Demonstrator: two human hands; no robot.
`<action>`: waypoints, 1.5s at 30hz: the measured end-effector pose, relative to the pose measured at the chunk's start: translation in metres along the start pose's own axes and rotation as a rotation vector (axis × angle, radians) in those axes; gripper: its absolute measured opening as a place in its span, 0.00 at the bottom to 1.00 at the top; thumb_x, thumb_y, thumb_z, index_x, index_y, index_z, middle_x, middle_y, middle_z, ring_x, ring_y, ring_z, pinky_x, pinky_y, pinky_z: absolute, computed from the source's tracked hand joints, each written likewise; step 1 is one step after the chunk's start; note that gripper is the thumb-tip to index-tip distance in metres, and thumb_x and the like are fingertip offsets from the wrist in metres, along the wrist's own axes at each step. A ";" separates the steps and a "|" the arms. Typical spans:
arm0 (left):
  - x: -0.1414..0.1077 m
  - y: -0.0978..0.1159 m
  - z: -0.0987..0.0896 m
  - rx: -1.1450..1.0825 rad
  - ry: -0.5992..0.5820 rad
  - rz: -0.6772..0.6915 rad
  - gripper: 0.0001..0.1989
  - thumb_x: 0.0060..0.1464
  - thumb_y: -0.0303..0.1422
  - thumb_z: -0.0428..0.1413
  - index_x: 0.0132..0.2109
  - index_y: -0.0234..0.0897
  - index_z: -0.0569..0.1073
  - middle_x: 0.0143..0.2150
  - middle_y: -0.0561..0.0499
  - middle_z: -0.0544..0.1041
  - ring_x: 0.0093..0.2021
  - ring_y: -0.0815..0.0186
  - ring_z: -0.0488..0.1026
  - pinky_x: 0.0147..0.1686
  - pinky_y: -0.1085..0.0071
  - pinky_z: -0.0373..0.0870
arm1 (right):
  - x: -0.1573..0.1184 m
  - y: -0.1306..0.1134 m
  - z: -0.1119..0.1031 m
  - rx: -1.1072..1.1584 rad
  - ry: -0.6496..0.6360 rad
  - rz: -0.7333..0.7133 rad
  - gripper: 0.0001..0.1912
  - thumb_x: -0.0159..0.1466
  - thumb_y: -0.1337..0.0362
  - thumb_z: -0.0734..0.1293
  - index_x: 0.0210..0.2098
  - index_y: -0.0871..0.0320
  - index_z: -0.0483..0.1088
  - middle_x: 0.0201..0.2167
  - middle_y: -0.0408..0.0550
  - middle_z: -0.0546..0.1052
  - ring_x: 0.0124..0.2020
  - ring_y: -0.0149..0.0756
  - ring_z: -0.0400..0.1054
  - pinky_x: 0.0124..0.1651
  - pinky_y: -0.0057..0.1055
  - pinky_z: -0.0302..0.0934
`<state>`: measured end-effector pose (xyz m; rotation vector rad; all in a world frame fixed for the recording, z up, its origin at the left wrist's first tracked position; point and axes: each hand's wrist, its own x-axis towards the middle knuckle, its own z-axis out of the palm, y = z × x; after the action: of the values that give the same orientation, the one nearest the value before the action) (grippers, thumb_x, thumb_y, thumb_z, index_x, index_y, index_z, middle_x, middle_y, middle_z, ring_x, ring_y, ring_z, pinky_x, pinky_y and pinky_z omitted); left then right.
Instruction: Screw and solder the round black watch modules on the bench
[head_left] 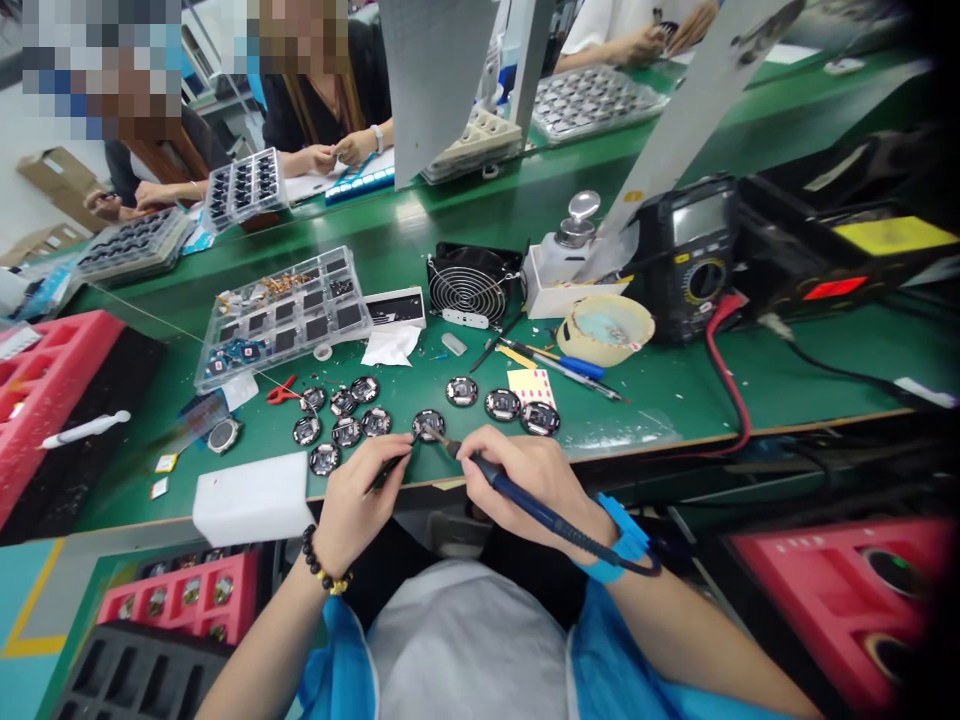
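Observation:
A round black circuit board [429, 425] lies on the green bench [645, 385] in front of me. My right hand [517, 480] is closed round a dark blue soldering iron [529, 503], whose tip reaches the board's right side. With pinched fingers my left hand [367, 485] holds black tweezers [390, 468], their tips at the board's left edge. Several similar round boards [346, 432] are grouped left of it. To the right, three more [502, 404] lie near a yellow sheet with red marks [531, 385].
A white foam block [251, 498] sits at the front edge, left of my hands. Behind the boards stand a compartment tray [289, 315], a fan [472, 283], a round yellowish bowl [606, 325] and a multimeter [694, 255]. People work across the bench.

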<state>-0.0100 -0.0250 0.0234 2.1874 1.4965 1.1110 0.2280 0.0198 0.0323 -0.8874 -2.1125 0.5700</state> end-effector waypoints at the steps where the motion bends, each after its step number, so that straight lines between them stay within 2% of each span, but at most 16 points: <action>1: 0.000 0.000 0.000 0.022 -0.016 0.023 0.10 0.67 0.23 0.55 0.52 0.40 0.75 0.52 0.45 0.82 0.53 0.63 0.80 0.54 0.64 0.80 | 0.000 0.000 0.000 -0.001 -0.003 0.004 0.03 0.69 0.67 0.64 0.41 0.56 0.69 0.23 0.36 0.73 0.22 0.29 0.67 0.28 0.29 0.53; 8: -0.001 0.004 0.001 0.181 -0.066 0.116 0.14 0.67 0.22 0.54 0.56 0.39 0.72 0.55 0.44 0.81 0.55 0.63 0.80 0.57 0.66 0.80 | 0.001 0.000 0.001 -0.006 -0.004 0.000 0.03 0.69 0.67 0.63 0.41 0.56 0.69 0.24 0.37 0.74 0.22 0.29 0.67 0.28 0.29 0.53; 14: -0.004 0.004 0.005 0.284 -0.031 0.186 0.17 0.66 0.22 0.54 0.59 0.38 0.71 0.57 0.43 0.81 0.57 0.61 0.80 0.60 0.66 0.79 | 0.001 0.000 0.001 -0.019 -0.001 -0.002 0.03 0.68 0.67 0.63 0.41 0.55 0.69 0.23 0.38 0.74 0.21 0.30 0.67 0.28 0.29 0.53; 26: -0.015 -0.014 0.015 0.205 -0.036 0.198 0.20 0.65 0.18 0.52 0.59 0.38 0.70 0.59 0.41 0.80 0.60 0.62 0.78 0.58 0.68 0.79 | -0.001 -0.001 0.002 -0.054 0.007 -0.011 0.04 0.69 0.67 0.63 0.41 0.56 0.69 0.23 0.38 0.72 0.22 0.30 0.68 0.28 0.30 0.53; 45: -0.015 -0.020 0.024 0.168 0.069 0.210 0.15 0.66 0.20 0.55 0.56 0.37 0.71 0.54 0.41 0.82 0.55 0.64 0.81 0.52 0.71 0.81 | 0.000 -0.002 0.002 -0.081 0.019 -0.027 0.04 0.69 0.68 0.64 0.41 0.57 0.70 0.23 0.36 0.72 0.22 0.28 0.68 0.28 0.29 0.54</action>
<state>-0.0094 -0.0245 -0.0110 2.4926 1.4626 1.1729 0.2254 0.0184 0.0328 -0.9042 -2.1401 0.4626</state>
